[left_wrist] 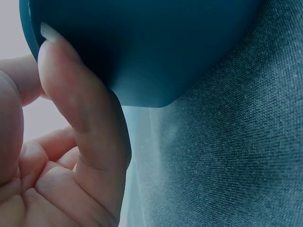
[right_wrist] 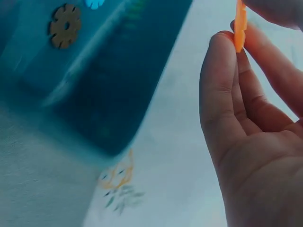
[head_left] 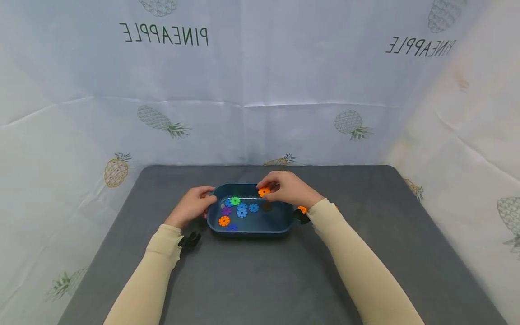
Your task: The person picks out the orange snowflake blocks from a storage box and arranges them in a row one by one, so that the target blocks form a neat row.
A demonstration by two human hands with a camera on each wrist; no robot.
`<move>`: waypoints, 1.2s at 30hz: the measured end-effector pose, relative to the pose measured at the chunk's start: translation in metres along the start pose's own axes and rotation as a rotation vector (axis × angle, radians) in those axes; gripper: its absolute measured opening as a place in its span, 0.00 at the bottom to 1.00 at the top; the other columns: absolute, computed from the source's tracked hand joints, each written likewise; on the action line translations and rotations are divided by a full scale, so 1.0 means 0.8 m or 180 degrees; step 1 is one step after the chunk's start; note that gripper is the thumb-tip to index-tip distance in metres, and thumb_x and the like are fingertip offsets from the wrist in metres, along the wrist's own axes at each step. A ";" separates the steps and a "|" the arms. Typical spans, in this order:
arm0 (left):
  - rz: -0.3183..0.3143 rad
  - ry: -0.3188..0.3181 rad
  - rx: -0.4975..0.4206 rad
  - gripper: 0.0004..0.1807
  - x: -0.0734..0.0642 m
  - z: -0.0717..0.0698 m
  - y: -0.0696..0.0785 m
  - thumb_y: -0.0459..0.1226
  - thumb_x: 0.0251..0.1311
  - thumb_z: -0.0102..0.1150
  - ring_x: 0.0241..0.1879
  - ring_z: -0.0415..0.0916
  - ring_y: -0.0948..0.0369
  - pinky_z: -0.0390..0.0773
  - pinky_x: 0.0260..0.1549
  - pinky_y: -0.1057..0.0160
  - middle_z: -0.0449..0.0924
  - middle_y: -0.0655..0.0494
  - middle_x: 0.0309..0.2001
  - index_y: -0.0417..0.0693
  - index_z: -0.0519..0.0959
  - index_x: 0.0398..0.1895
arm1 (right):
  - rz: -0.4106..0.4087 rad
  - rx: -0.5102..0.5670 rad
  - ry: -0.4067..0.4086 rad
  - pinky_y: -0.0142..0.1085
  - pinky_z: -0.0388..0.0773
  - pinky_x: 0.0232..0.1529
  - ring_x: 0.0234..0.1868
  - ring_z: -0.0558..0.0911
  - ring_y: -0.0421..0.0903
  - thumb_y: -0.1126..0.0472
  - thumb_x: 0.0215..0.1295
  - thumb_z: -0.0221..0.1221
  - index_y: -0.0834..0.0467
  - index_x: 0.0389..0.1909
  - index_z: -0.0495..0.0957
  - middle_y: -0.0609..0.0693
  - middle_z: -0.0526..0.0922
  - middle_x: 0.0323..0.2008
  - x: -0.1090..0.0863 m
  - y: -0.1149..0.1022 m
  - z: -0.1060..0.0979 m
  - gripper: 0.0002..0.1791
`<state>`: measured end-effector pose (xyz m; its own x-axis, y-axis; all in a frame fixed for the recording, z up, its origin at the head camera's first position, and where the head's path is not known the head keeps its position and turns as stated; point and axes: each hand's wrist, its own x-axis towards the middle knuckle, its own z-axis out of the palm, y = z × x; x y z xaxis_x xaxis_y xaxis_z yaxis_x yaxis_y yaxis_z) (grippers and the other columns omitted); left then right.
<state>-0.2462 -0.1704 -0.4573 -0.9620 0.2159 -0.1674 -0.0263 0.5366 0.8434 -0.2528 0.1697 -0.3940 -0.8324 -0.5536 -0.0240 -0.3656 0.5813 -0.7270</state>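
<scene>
A dark blue tray (head_left: 249,233) lies on the table. My left hand (head_left: 191,206) grips its left end, the thumb near the rim; up close, the tray's outer wall (left_wrist: 151,61) fills the top of the left wrist view. Over the tray's far right part, my right hand (head_left: 291,187) pinches an orange notched disc (head_left: 264,192) between thumb and fingers. The same disc stands edge-on in the right wrist view. Inside the tray lie several flat discs: green (head_left: 235,201), orange (head_left: 224,220), purple (head_left: 226,211), blue (head_left: 253,207) and brown (right_wrist: 65,26).
Another orange piece (head_left: 302,209) sits right of the tray, partly hidden by the right wrist and its black strap (head_left: 301,217). The dark grey table (head_left: 260,280) meets a pale pineapple-print cloth (head_left: 260,135) at the back.
</scene>
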 end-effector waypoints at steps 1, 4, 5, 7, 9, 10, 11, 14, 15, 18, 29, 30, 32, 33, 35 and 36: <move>0.0001 -0.0005 -0.0011 0.29 0.001 0.000 -0.001 0.41 0.76 0.59 0.23 0.76 0.54 0.85 0.31 0.57 0.77 0.50 0.29 0.41 0.73 0.75 | 0.0054 0.0087 0.0085 0.43 0.87 0.58 0.51 0.85 0.46 0.60 0.71 0.71 0.54 0.60 0.87 0.46 0.86 0.55 -0.007 0.006 -0.003 0.18; -0.0016 -0.0016 -0.0017 0.29 0.001 0.000 -0.001 0.41 0.76 0.59 0.24 0.76 0.54 0.86 0.31 0.56 0.77 0.50 0.30 0.41 0.73 0.76 | 0.0191 0.0266 0.0325 0.45 0.87 0.57 0.51 0.85 0.47 0.59 0.71 0.71 0.53 0.61 0.87 0.46 0.87 0.55 -0.027 0.026 -0.012 0.19; -0.0016 -0.0016 -0.0009 0.28 0.001 0.000 -0.001 0.41 0.76 0.59 0.24 0.76 0.54 0.86 0.31 0.56 0.77 0.50 0.30 0.41 0.73 0.76 | 0.0236 0.0317 0.0404 0.46 0.87 0.56 0.50 0.85 0.48 0.58 0.71 0.72 0.53 0.61 0.88 0.47 0.87 0.54 -0.035 0.032 -0.015 0.19; -0.0006 -0.0015 0.0007 0.28 0.001 0.000 0.001 0.41 0.76 0.58 0.24 0.76 0.54 0.86 0.31 0.55 0.77 0.51 0.29 0.42 0.73 0.76 | 0.0301 0.0387 0.0552 0.47 0.86 0.56 0.50 0.85 0.49 0.56 0.71 0.72 0.53 0.61 0.87 0.47 0.87 0.54 -0.050 0.045 -0.021 0.20; 0.0019 -0.0014 0.0031 0.28 0.000 0.000 0.002 0.40 0.76 0.58 0.23 0.76 0.54 0.85 0.31 0.55 0.77 0.52 0.28 0.42 0.73 0.76 | 0.0371 0.0378 0.0699 0.46 0.86 0.57 0.51 0.85 0.48 0.53 0.71 0.72 0.51 0.61 0.88 0.47 0.88 0.55 -0.066 0.059 -0.027 0.20; 0.0037 -0.0016 0.0037 0.28 0.000 0.000 0.003 0.40 0.76 0.58 0.23 0.76 0.53 0.85 0.32 0.55 0.77 0.52 0.27 0.42 0.73 0.76 | 0.0413 0.0376 0.0765 0.46 0.86 0.57 0.51 0.85 0.48 0.52 0.71 0.72 0.50 0.61 0.87 0.47 0.88 0.55 -0.073 0.067 -0.030 0.20; 0.0051 -0.0016 0.0038 0.28 -0.001 0.000 0.004 0.40 0.76 0.58 0.23 0.76 0.54 0.85 0.32 0.55 0.77 0.52 0.27 0.41 0.73 0.76 | 0.0462 0.0381 0.0828 0.47 0.85 0.57 0.51 0.85 0.49 0.51 0.70 0.72 0.50 0.61 0.87 0.47 0.87 0.56 -0.080 0.074 -0.033 0.20; 0.0065 -0.0026 0.0074 0.29 -0.002 0.000 0.004 0.40 0.76 0.58 0.23 0.76 0.54 0.84 0.32 0.56 0.76 0.52 0.26 0.40 0.72 0.77 | 0.0613 0.0314 0.0981 0.47 0.85 0.57 0.52 0.85 0.50 0.50 0.70 0.72 0.49 0.62 0.87 0.48 0.87 0.57 -0.101 0.097 -0.038 0.21; 0.0072 -0.0035 0.0094 0.30 -0.003 -0.001 0.003 0.40 0.77 0.58 0.22 0.76 0.54 0.84 0.32 0.56 0.76 0.53 0.26 0.39 0.71 0.77 | 0.0663 0.0296 0.1019 0.47 0.85 0.56 0.53 0.85 0.50 0.50 0.70 0.72 0.51 0.62 0.87 0.49 0.87 0.58 -0.108 0.105 -0.039 0.22; 0.0036 -0.0043 0.0106 0.30 -0.004 0.000 0.003 0.40 0.77 0.57 0.23 0.76 0.54 0.84 0.32 0.57 0.76 0.53 0.25 0.38 0.71 0.77 | 0.0813 0.0195 0.1127 0.46 0.85 0.55 0.54 0.85 0.52 0.51 0.70 0.72 0.53 0.64 0.86 0.53 0.87 0.59 -0.128 0.129 -0.042 0.24; 0.0017 -0.0024 0.0101 0.30 0.001 0.001 0.001 0.41 0.76 0.59 0.25 0.76 0.55 0.85 0.30 0.58 0.76 0.52 0.29 0.37 0.71 0.77 | 0.1247 -0.0010 0.1296 0.54 0.83 0.58 0.57 0.83 0.56 0.52 0.73 0.70 0.54 0.63 0.86 0.59 0.84 0.61 -0.178 0.186 -0.052 0.22; 0.0011 -0.0028 0.0101 0.30 0.002 0.001 0.001 0.41 0.76 0.59 0.25 0.76 0.55 0.85 0.30 0.58 0.76 0.52 0.30 0.37 0.71 0.77 | 0.1262 -0.0040 0.1291 0.55 0.83 0.59 0.57 0.83 0.57 0.52 0.73 0.70 0.55 0.63 0.86 0.60 0.83 0.61 -0.180 0.188 -0.053 0.22; -0.0001 -0.0039 0.0113 0.31 0.002 0.002 0.002 0.41 0.76 0.58 0.25 0.76 0.55 0.84 0.30 0.58 0.76 0.52 0.30 0.37 0.71 0.77 | 0.1316 -0.0102 0.1285 0.57 0.82 0.60 0.57 0.82 0.57 0.53 0.73 0.70 0.55 0.63 0.86 0.61 0.83 0.61 -0.183 0.192 -0.053 0.22; -0.0008 -0.0042 0.0122 0.31 0.002 0.002 0.002 0.41 0.76 0.58 0.25 0.76 0.55 0.85 0.30 0.58 0.77 0.52 0.30 0.37 0.71 0.77 | 0.1333 -0.0133 0.1275 0.57 0.82 0.60 0.57 0.82 0.58 0.53 0.73 0.70 0.56 0.63 0.86 0.61 0.83 0.61 -0.183 0.193 -0.054 0.22; -0.0024 -0.0035 0.0142 0.31 0.001 0.002 0.004 0.41 0.76 0.58 0.25 0.76 0.55 0.85 0.30 0.57 0.77 0.52 0.30 0.37 0.71 0.77 | 0.1361 -0.0192 0.1244 0.58 0.82 0.61 0.57 0.82 0.59 0.53 0.74 0.69 0.57 0.64 0.85 0.62 0.82 0.61 -0.185 0.197 -0.054 0.22; -0.0021 -0.0030 0.0154 0.31 0.001 0.002 0.005 0.41 0.76 0.58 0.25 0.76 0.55 0.85 0.31 0.57 0.77 0.52 0.30 0.37 0.71 0.77 | 0.1377 -0.0219 0.1231 0.58 0.82 0.60 0.57 0.82 0.59 0.53 0.74 0.69 0.57 0.64 0.85 0.63 0.82 0.61 -0.186 0.198 -0.055 0.22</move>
<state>-0.2470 -0.1666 -0.4550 -0.9592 0.2198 -0.1778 -0.0191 0.5769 0.8166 -0.2054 0.3701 -0.4756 -0.9989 -0.0068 -0.0473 0.0262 0.7506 -0.6602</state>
